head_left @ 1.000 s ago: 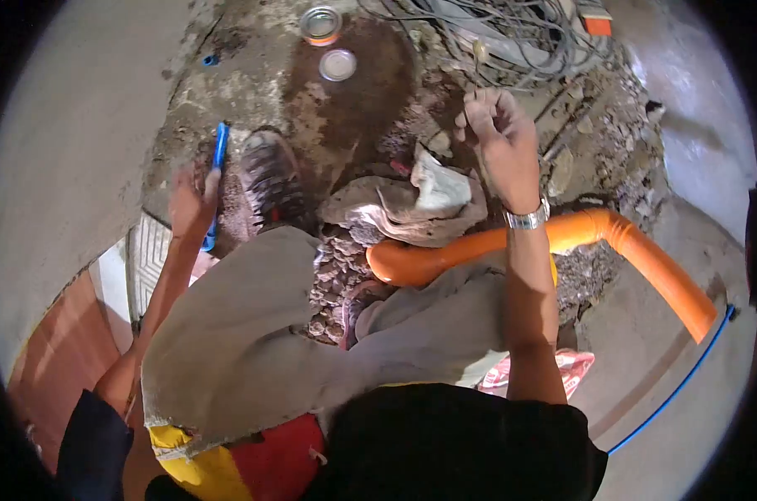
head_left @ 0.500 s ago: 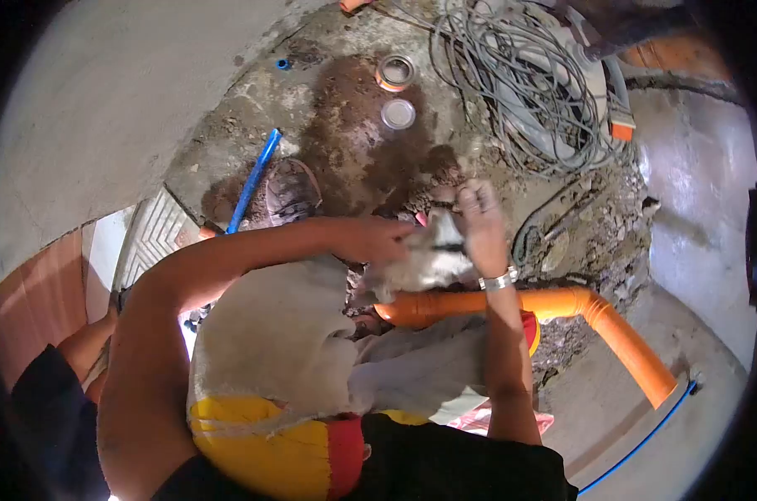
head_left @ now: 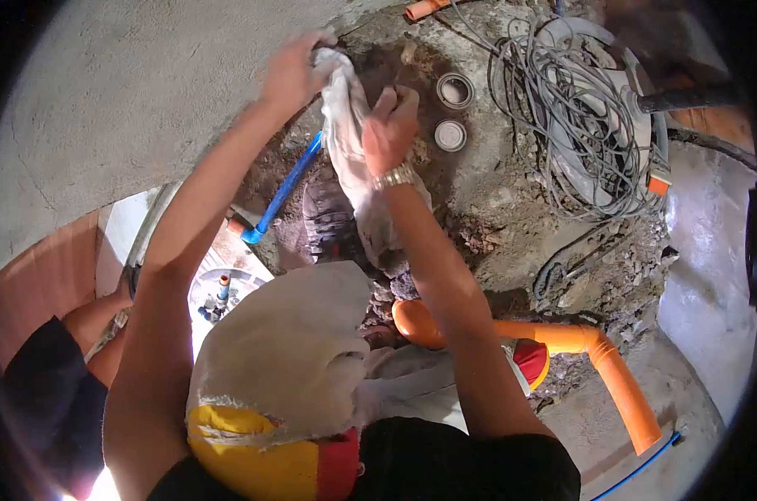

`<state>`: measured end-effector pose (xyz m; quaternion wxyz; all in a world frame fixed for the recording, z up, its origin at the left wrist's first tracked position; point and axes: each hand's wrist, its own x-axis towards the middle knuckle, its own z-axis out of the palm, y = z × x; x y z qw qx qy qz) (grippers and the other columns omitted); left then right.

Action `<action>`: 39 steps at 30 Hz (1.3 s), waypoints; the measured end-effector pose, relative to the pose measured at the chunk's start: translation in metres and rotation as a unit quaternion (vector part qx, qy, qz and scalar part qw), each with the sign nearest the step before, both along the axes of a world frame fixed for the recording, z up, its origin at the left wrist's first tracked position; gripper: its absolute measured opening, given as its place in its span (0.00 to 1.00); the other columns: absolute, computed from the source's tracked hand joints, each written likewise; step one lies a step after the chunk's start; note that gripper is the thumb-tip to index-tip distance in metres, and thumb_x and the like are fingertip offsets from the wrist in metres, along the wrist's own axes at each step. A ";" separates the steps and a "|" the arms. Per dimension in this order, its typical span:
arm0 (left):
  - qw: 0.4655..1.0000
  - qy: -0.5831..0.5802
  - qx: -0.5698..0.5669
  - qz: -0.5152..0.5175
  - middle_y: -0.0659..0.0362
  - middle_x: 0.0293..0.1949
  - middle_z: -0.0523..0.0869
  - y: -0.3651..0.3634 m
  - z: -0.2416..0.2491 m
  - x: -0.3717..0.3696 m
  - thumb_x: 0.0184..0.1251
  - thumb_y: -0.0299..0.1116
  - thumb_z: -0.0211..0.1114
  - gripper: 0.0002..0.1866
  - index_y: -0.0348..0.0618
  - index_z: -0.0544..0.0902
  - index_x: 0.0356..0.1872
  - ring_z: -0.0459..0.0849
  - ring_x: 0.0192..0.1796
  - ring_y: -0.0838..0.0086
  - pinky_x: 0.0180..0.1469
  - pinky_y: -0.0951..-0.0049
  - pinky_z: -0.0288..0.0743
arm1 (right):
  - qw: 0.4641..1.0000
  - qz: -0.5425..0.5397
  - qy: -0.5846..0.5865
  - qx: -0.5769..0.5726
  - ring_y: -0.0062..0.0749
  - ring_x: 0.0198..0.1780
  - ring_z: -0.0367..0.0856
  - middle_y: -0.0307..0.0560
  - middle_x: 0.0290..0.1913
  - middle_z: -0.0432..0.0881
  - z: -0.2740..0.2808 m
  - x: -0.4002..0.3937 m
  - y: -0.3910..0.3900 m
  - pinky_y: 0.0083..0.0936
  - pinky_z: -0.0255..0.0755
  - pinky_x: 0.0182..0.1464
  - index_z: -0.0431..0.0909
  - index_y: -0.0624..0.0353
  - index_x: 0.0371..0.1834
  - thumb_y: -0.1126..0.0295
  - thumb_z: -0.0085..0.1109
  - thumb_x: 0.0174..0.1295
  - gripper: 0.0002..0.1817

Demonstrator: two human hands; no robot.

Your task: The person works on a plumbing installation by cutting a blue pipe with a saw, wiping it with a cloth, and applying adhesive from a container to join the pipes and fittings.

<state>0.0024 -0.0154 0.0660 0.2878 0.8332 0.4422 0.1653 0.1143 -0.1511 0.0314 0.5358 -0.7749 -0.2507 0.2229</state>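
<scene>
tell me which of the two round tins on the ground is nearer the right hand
The lower tin, pale-faced, sits closer to the right hand than the upper tin.

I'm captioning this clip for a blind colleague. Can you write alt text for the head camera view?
Seen from above, a person's left hand and right hand hold up a dirty white cloth over a dug-up dirt floor. An orange pipe bends below, a blue pipe lies at left, and tangled grey cables sit beside two round caps.

rag (head_left: 349,142): soft cloth | pipe (head_left: 612,376): glossy orange plastic | floor (head_left: 128,92): rough concrete
</scene>
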 end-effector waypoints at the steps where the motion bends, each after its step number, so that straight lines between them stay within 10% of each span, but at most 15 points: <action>1: 0.990 -0.036 0.136 -0.017 0.52 0.47 0.83 0.008 -0.015 0.006 0.63 0.36 0.74 0.13 0.45 0.85 0.46 0.83 0.49 0.59 0.51 0.62 0.78 | 1.000 -0.012 0.003 0.023 0.64 0.41 0.80 0.67 0.38 0.82 -0.008 -0.001 0.011 0.48 0.73 0.47 0.74 0.69 0.47 0.62 0.50 0.75 0.16; 4: 0.948 0.069 0.275 -0.142 0.49 0.44 0.81 0.030 -0.048 0.006 0.68 0.35 0.69 0.10 0.46 0.85 0.46 0.82 0.48 0.52 0.50 0.57 0.77 | 0.998 -0.028 0.026 0.050 0.62 0.38 0.80 0.65 0.36 0.81 -0.028 -0.004 0.025 0.47 0.73 0.44 0.74 0.68 0.46 0.63 0.50 0.75 0.16; 13: 0.944 0.248 0.146 -0.164 0.42 0.47 0.83 0.025 -0.068 0.015 0.78 0.40 0.50 0.16 0.40 0.79 0.54 0.82 0.53 0.44 0.56 0.48 0.78 | 0.997 -0.020 0.034 0.060 0.68 0.36 0.79 0.67 0.32 0.80 -0.047 -0.001 0.018 0.50 0.72 0.40 0.72 0.65 0.42 0.63 0.49 0.75 0.14; 15: 0.927 0.311 0.120 -0.173 0.39 0.46 0.84 0.028 -0.068 0.020 0.79 0.38 0.47 0.16 0.39 0.77 0.54 0.83 0.52 0.42 0.56 0.45 0.78 | 0.998 -0.017 -0.004 0.056 0.46 0.32 0.82 0.55 0.30 0.82 -0.051 0.000 0.020 0.40 0.74 0.39 0.74 0.66 0.45 0.64 0.52 0.74 0.13; 18: 0.921 0.328 0.056 -0.201 0.35 0.40 0.85 0.033 -0.071 0.028 0.78 0.34 0.46 0.14 0.38 0.72 0.55 0.85 0.46 0.38 0.52 0.41 0.78 | 0.998 -0.030 0.002 0.054 0.48 0.32 0.83 0.56 0.30 0.82 -0.053 0.004 0.025 0.41 0.75 0.39 0.74 0.66 0.46 0.64 0.52 0.74 0.13; 24: 0.964 0.252 0.014 0.084 0.37 0.41 0.87 0.013 -0.078 0.045 0.72 0.33 0.52 0.13 0.39 0.71 0.52 0.87 0.44 0.38 0.46 0.40 0.79 | 0.996 -0.050 0.000 0.074 0.68 0.36 0.80 0.67 0.32 0.81 -0.050 0.008 0.033 0.51 0.72 0.38 0.72 0.65 0.45 0.63 0.49 0.76 0.13; 26: 0.939 0.289 0.053 -0.178 0.38 0.37 0.87 0.035 -0.085 0.018 0.74 0.34 0.53 0.16 0.42 0.68 0.59 0.85 0.43 0.36 0.46 0.39 0.78 | 0.997 -0.028 0.008 0.073 0.68 0.36 0.80 0.67 0.32 0.81 -0.044 0.007 0.026 0.51 0.72 0.38 0.72 0.65 0.45 0.64 0.49 0.75 0.13; 30: 0.889 0.222 0.176 -0.359 0.40 0.37 0.87 0.066 -0.090 -0.001 0.71 0.35 0.57 0.18 0.45 0.68 0.59 0.85 0.40 0.37 0.43 0.40 0.79 | 0.997 -0.015 0.046 0.066 0.68 0.37 0.80 0.67 0.34 0.81 -0.049 -0.005 0.017 0.52 0.72 0.39 0.74 0.65 0.44 0.64 0.49 0.75 0.13; 33: 0.886 0.262 0.150 -0.352 0.39 0.37 0.87 0.057 -0.077 0.013 0.70 0.37 0.59 0.19 0.48 0.70 0.58 0.86 0.41 0.38 0.43 0.40 0.79 | 0.997 -0.034 0.011 0.068 0.69 0.38 0.81 0.68 0.34 0.82 -0.055 -0.011 0.021 0.52 0.72 0.40 0.74 0.65 0.44 0.64 0.49 0.75 0.13; 39: 0.962 0.269 0.000 0.056 0.37 0.45 0.87 0.020 -0.088 0.040 0.72 0.42 0.54 0.19 0.46 0.73 0.58 0.85 0.50 0.41 0.52 0.41 0.79 | 0.995 -0.064 -0.055 0.057 0.59 0.37 0.83 0.61 0.34 0.83 -0.051 0.001 0.031 0.46 0.75 0.43 0.75 0.66 0.46 0.63 0.52 0.74 0.14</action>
